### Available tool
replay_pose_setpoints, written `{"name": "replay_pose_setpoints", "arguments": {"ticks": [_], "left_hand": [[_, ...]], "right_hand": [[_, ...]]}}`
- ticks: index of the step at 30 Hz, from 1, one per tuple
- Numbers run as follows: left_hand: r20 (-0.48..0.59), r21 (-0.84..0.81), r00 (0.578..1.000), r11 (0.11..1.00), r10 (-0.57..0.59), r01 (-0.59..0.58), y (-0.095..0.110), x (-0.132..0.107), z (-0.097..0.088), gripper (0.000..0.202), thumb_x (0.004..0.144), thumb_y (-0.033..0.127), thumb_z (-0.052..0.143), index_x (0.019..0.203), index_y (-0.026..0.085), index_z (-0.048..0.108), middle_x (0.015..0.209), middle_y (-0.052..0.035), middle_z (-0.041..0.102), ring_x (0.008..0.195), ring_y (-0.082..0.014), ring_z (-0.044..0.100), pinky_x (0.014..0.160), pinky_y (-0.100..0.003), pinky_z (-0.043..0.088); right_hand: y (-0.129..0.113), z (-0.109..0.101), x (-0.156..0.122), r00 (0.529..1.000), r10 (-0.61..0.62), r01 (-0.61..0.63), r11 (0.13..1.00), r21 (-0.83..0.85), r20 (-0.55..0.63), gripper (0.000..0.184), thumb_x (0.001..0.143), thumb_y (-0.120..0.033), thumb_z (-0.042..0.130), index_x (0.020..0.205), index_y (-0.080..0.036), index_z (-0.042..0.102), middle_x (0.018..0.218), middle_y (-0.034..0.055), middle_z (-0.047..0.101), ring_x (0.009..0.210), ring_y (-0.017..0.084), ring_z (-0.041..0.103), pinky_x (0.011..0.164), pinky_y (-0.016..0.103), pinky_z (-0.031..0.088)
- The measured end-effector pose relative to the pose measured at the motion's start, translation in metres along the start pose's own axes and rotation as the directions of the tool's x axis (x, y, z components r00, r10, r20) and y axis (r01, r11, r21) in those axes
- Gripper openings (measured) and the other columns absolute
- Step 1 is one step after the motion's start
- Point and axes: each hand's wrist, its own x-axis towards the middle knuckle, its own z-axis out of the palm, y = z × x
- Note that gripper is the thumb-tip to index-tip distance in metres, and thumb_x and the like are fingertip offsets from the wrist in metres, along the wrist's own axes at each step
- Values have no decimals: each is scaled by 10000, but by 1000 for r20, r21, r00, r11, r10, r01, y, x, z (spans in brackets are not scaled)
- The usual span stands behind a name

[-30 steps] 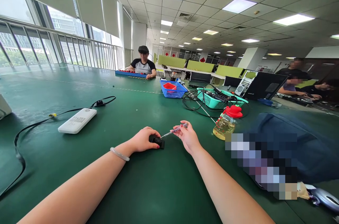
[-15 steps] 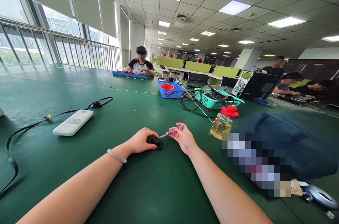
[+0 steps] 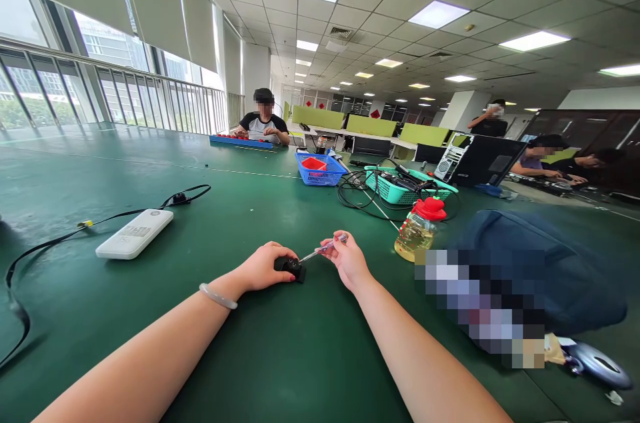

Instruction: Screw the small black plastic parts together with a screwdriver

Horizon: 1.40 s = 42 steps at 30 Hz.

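My left hand [image 3: 267, 266] is closed around a small black block-like part [image 3: 291, 268] and holds it against the green tabletop [image 3: 320, 343]. Its fingers partly cover the part, so I cannot make out its kind. In my right hand [image 3: 349, 262] is a screwdriver [image 3: 327, 246] with a clear handle, pinched between thumb and fingers. The screwdriver slants down to the left, and its thin metal shaft ends at the black part's upper right side. Whether the tip sits in a screw is too small to tell.
Left lies a white power-bank-like device [image 3: 135, 234] beside a black strap [image 3: 115, 215]. A red-lidded bottle [image 3: 417, 230], a dark blue bag [image 3: 555, 263] and a turquoise basket [image 3: 395, 191] of cables stand right. Farther back are a blue basket [image 3: 320, 176] and a seated person [image 3: 264, 124].
The black part is turned slightly under my left hand. My right hand stays nearly in place with the screwdriver. At the back right, a standing person has raised a hand towards the head.
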Motion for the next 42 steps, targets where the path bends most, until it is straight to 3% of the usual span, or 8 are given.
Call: {"name": "replay_pose_setpoints", "arguments": {"ticks": [9, 18, 23, 27, 31, 34, 42], "left_hand": [[-33, 24, 999, 1000, 3, -2, 0, 0, 3, 362, 727, 397, 686, 1075, 299, 696, 1035, -31, 692, 1110, -261, 558, 945, -358, 463], [-97, 74, 994, 996, -42, 49, -1, 2, 5, 360, 760, 392, 650, 1105, 296, 680, 1051, -39, 694, 1104, -269, 549, 973, -386, 452], [-120, 94, 991, 993, -64, 76, 0, 3, 5, 360, 768, 406, 631, 1107, 293, 675, 1050, -37, 698, 1103, -274, 545, 970, -400, 452], [-149, 101, 984, 989, -95, 111, -2, 4, 5, 350, 767, 404, 622, 1089, 283, 681, 1050, -38, 704, 1111, -278, 537, 972, -402, 450], [-176, 93, 974, 983, -140, 158, -6, 5, 5, 361, 763, 402, 621, 1098, 281, 676, 1061, -40, 702, 1132, -282, 531, 989, -409, 443], [-176, 89, 974, 983, -141, 158, -8, 5, 5, 373, 751, 402, 634, 1101, 281, 675, 1066, -39, 703, 1127, -283, 537, 990, -404, 445], [-173, 75, 975, 985, -139, 154, -9, 6, 7, 379, 762, 441, 634, 1096, 267, 675, 1051, -47, 702, 1108, -273, 546, 971, -395, 455]], "right_hand": [[-1, 0, 0, 998, 12, -13, 1000, -10, -66, 317, 735, -298, 712, 855, -248, 423, 686, -34, 702, 667, 183, 706, 726, 337, 517], [1, 2, -3, 998, 4, -4, 1000, -8, -58, 378, 712, -363, 755, 848, -250, 421, 701, -25, 708, 678, 193, 713, 745, 360, 537], [0, 5, -6, 996, -88, 89, 993, -78, 13, 449, 665, -472, 787, 849, -251, 442, 746, -20, 717, 699, 196, 714, 786, 373, 534], [-4, 10, -11, 975, -195, 211, 965, -156, 109, 397, 678, -489, 774, 801, -248, 484, 734, -25, 697, 682, 185, 695, 800, 368, 533], [-10, 14, -18, 946, -251, 307, 897, -318, 207, 270, 713, -454, 745, 809, -234, 622, 735, -3, 671, 696, 189, 672, 754, 342, 530], [-14, 17, -26, 916, -291, 391, 799, -457, 276, 189, 768, -417, 694, 795, -230, 682, 736, 25, 674, 723, 202, 652, 734, 338, 520], [-22, 29, -45, 750, -450, 662, 510, -550, 485, 132, 851, -281, 597, 759, -243, 684, 797, 43, 686, 739, 197, 627, 711, 328, 502]]}}
